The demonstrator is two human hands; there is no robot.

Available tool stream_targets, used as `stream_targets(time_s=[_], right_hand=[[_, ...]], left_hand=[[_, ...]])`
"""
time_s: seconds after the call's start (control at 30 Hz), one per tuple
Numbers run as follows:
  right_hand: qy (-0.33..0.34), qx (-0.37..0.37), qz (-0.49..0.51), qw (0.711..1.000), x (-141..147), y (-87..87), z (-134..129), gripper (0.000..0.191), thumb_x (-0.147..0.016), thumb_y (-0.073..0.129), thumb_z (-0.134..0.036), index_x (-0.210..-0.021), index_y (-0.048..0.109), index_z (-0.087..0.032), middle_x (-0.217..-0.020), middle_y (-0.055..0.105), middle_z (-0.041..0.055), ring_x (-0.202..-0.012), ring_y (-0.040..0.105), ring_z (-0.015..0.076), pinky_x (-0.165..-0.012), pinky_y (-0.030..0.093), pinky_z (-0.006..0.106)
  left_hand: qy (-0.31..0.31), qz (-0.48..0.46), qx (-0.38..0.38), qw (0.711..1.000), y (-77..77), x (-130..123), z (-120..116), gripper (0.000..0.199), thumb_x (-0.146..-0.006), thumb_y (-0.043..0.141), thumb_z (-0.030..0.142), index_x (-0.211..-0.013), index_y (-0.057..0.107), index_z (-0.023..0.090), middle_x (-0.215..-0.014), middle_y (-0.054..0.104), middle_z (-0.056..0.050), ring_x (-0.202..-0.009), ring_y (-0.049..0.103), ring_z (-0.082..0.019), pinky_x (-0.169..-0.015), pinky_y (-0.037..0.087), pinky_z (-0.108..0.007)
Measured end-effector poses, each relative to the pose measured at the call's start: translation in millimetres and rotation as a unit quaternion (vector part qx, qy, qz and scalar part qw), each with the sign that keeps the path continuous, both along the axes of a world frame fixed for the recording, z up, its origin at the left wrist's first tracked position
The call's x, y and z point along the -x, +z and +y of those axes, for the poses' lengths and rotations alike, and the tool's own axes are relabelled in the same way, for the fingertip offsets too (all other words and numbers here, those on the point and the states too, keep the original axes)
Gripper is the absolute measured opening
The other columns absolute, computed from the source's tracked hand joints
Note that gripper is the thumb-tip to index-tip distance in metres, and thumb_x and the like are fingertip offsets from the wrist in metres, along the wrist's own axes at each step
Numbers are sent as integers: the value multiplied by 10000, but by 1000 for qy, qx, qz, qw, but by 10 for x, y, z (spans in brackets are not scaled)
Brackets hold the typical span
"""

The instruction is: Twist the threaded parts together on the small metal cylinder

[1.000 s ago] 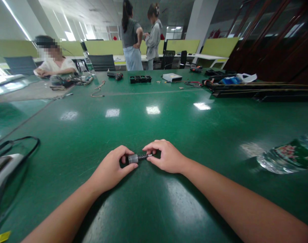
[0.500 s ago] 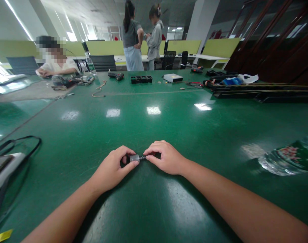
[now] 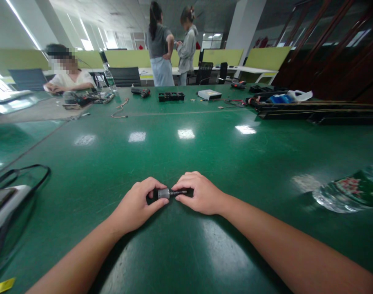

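Note:
My left hand (image 3: 140, 201) is closed around a small grey cylinder (image 3: 164, 193) that looks like a little motor, between thumb and fingers. A dark, thin shaft (image 3: 182, 192) with a ribbed or coiled section sticks out of it to the right. My right hand (image 3: 200, 192) curls about this shaft, with thumb and fingertips on either side of the ribbed section near the cylinder. Whether both fingertips press on it is hard to see. Both hands rest low over the green table (image 3: 186, 159).
A clear bottle (image 3: 342, 194) lies at the right. On the left are a white-edged device (image 3: 8, 204) and a black strap (image 3: 41, 166). Across the table are a power drill (image 3: 140, 92), a black frame (image 3: 171, 96) and a white box (image 3: 209, 94). A person (image 3: 70, 79) sits at the far left; two others stand behind.
My right fingertips have shifted slightly left, nearer the cylinder, and parted a little. More of the dark shaft now shows between thumb and fingers. My left hand keeps its hold.

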State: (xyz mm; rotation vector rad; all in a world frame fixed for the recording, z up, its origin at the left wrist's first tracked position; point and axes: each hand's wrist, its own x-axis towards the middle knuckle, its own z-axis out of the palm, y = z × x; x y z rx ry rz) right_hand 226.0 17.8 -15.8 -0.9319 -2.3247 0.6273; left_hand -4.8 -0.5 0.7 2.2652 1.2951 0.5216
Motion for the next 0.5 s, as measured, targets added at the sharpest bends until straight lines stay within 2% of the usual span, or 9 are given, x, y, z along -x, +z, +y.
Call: stream_targets(time_s=[0.2, 0.5], right_hand=[[11, -6, -4, 1000, 4, -16, 11, 192, -806, 719, -188, -994, 725, -226, -931, 747, 20, -905, 642, 185, -853, 404, 346], [15, -8, -1, 1000, -1, -1, 23, 151, -798, 718, -170, -942, 719, -213, -880, 738, 12, -860, 631, 178, -817, 408, 323]], left_hand=[[0, -9, -2, 1000, -15, -5, -4, 220, -851, 683, 342, -1034, 662, 222, -912, 657, -19, -774, 567, -189, -710, 436, -295], [-4, 3, 1, 1000, -8, -31, -5, 180, -895, 637, 351, -1020, 640, 221, -923, 650, -18, -795, 572, -196, -719, 423, -303]])
